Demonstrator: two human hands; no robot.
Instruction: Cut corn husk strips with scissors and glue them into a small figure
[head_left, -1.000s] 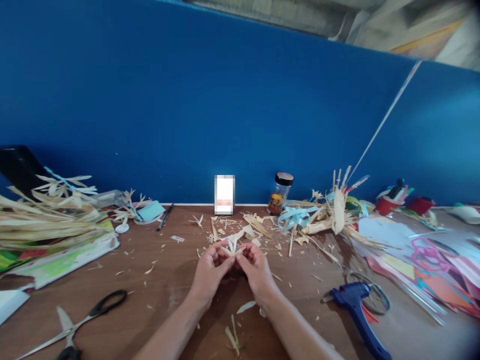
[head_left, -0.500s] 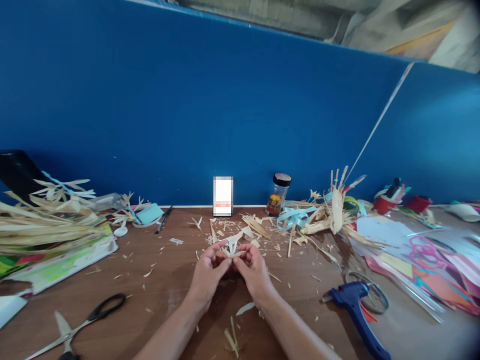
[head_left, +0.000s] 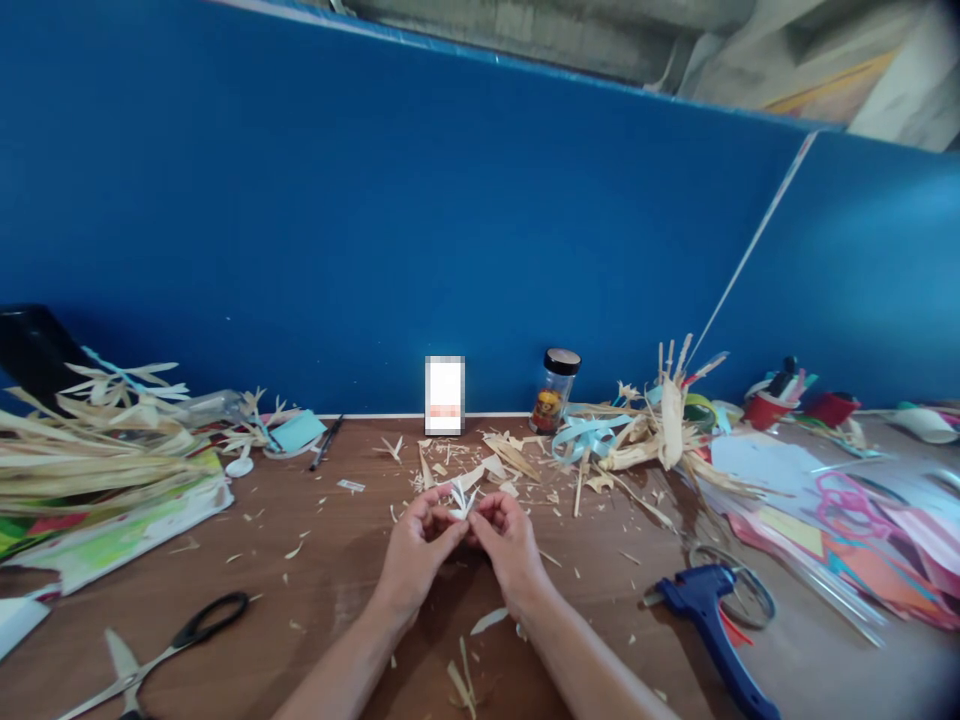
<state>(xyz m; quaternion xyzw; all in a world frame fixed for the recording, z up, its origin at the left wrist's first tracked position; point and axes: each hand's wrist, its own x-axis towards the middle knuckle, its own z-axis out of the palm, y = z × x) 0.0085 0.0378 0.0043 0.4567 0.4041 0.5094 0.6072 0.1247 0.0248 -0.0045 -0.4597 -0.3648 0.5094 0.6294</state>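
Between my fingertips, over the middle of the table, is a small pale flower of dried husk strips, its pointed petals spread upward. My left hand pinches its left side with thumb and fingers. On the other side, my right hand closes thumb and fingers at its base. The flower's lower part is hidden by my fingers. Husk scraps lie on the brown table just beyond my hands. A loose pale petal rests between my forearms.
Open scissors lie at left, below a heap of dried husks. A blue glue gun lies at right, near papers and pink scissors. A jar and a blurred white upright panel stand by the blue wall.
The flower has turned slightly between my fingers, and its petals now point more upward. Both hands stay at nearly the same spot.
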